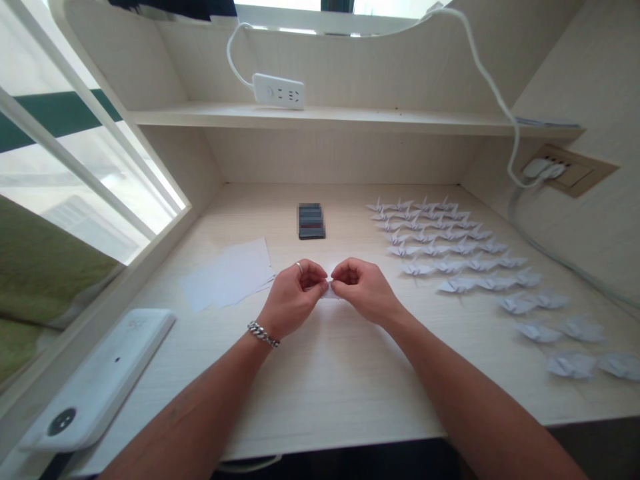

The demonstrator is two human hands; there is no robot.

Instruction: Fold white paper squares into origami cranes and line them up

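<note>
Between my fingertips is a small piece of white folded paper (330,292), mostly covered by the fingers. My left hand (296,293), with a ring and a chain bracelet, pinches its left side. My right hand (364,288) pinches the right side, thumb and index finger pressed together. Both hands are close to the desk top. To the left lie loose white paper sheets (230,270), fanned and overlapping. Several rows of folded paper cranes (440,247) stand on the right side of the desk.
Behind my hands lies a small dark blurred block (311,221). A long white device (100,380) sits at the left edge. On the shelf (350,119) rests a power strip (279,91); its cord runs to a wall socket (570,170) on the right.
</note>
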